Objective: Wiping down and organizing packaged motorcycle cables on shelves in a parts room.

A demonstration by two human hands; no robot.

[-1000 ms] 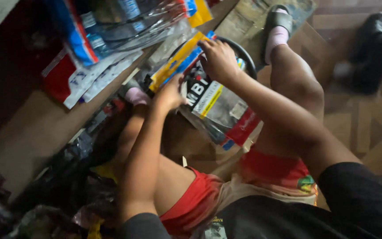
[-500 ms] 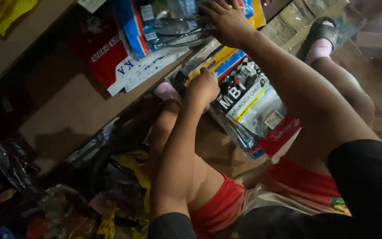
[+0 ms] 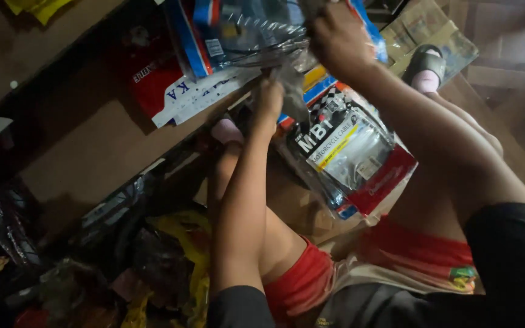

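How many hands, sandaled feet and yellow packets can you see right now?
Hands: 2, the left hand and the right hand, both with a grip on the clear plastic packets
Sandaled feet: 2, one and another
Yellow packets: 1, top left
Total: 5
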